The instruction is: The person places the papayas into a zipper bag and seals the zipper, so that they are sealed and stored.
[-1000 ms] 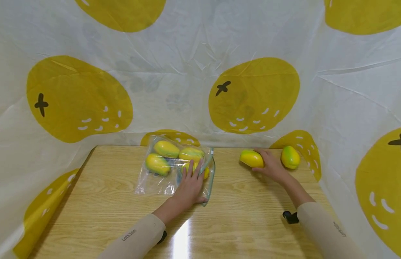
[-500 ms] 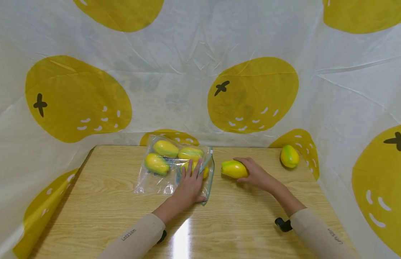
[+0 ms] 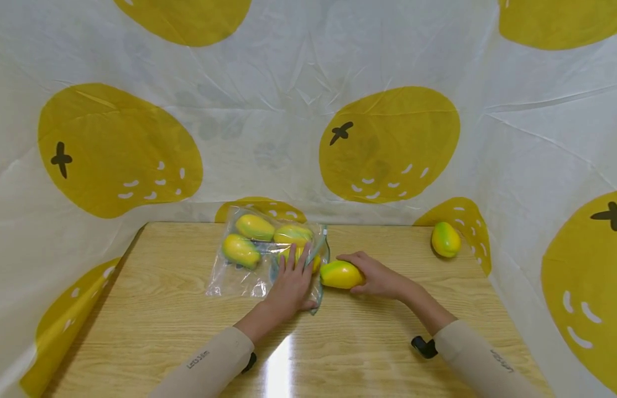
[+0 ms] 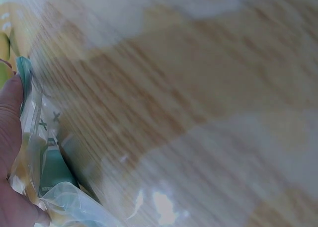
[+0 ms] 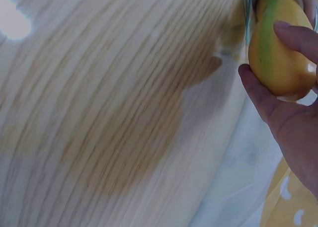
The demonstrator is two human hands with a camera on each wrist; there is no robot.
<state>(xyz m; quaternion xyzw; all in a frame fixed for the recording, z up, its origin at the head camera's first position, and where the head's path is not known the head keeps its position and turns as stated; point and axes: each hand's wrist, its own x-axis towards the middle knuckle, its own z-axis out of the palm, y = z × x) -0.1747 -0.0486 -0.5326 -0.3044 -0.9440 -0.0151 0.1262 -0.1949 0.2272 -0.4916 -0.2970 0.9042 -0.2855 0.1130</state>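
Observation:
A clear zip bag (image 3: 234,287) lies at the back of the table with several yellow-green papayas (image 3: 241,251) inside. My left hand (image 3: 291,284) rests on its right part, fingers spread and fairly straight, partly covering one papaya. In the left wrist view, a finger touches the green zip strip (image 4: 22,70) along the bag's mouth. My right hand (image 3: 380,276) grips another papaya (image 3: 340,275) between thumb and fingers, its narrower end at the mouth of the bag. The right wrist view shows fingertips on both sides of this papaya (image 5: 276,58).
One more papaya (image 3: 445,240) lies at the table's back right corner. The wooden table (image 3: 164,331) is bordered by a white curtain (image 3: 268,138) printed with yellow fruit.
My right hand has carried its papaya leftward and slightly toward me, from beside the lone papaya to the bag's mouth. My left hand and the bag have stayed put.

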